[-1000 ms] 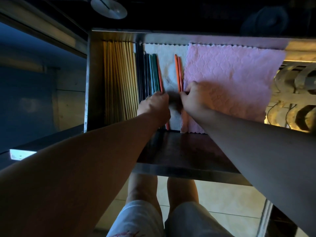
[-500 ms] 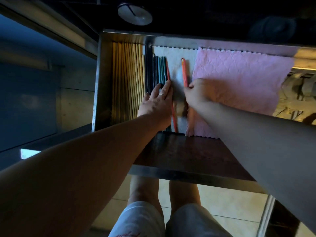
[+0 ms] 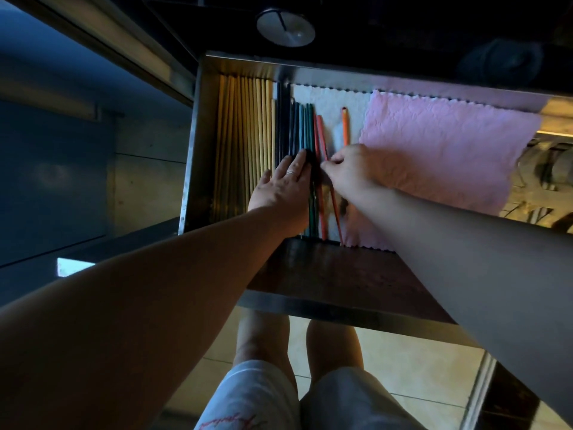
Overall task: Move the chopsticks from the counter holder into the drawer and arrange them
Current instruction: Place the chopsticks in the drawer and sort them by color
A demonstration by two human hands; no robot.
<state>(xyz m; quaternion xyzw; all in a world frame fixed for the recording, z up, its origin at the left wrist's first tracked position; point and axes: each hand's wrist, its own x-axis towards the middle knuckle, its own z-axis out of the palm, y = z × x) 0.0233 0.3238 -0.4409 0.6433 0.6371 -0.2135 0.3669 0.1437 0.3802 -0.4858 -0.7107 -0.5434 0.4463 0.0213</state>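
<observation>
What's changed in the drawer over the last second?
The left hand uncurled and now presses flat on the green chopsticks. The right hand, pinching one orange chopstick, carried it left from the pink cloth edge toward the green row, where it lies slanted. The other orange chopstick and the bamboo chopsticks stayed put.

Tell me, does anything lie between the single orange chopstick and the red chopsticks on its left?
Nothing visible does. Only bare white cloth separates the orange chopstick from the red chopsticks; nearer, the right hand covers the gap.
</observation>
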